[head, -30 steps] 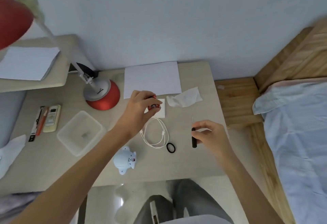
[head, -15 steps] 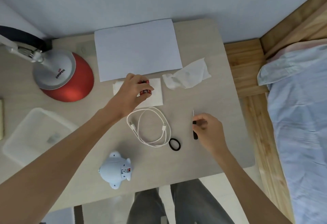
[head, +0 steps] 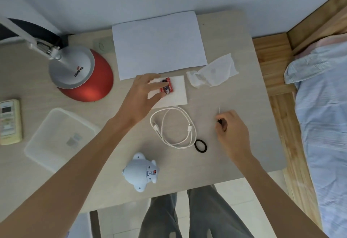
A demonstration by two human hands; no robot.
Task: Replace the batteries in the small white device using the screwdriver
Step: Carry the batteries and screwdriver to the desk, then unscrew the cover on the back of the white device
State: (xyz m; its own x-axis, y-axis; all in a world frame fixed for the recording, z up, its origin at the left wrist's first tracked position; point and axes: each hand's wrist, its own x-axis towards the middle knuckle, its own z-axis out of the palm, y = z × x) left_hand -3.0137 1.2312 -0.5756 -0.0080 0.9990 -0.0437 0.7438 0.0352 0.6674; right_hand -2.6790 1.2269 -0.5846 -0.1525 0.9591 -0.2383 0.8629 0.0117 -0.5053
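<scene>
The small pale device (head: 140,172) lies underside up near the table's front edge, with a small opening showing red in its base. Red batteries (head: 167,87) lie on a white napkin (head: 178,95) at the table's middle. My left hand (head: 142,95) hovers over the napkin with its fingers stretched out, and the fingertips are at the batteries. Further right, my right hand (head: 232,132) grips the black-handled screwdriver (head: 222,123), whose thin shaft points away from me.
A red lamp base (head: 82,76) stands back left. Behind the napkin lies a paper sheet (head: 159,44), with a crumpled tissue (head: 212,72) to its right. A white cable (head: 174,127) and a black hair tie (head: 200,145) lie between my hands. To the left are a clear tub (head: 58,138) and a remote (head: 9,121). A bed (head: 323,106) is at the right.
My left hand lowered the batteries onto the napkin and its fingers straightened off them. The right hand kept its grip on the screwdriver. The view tilted down toward the table.
</scene>
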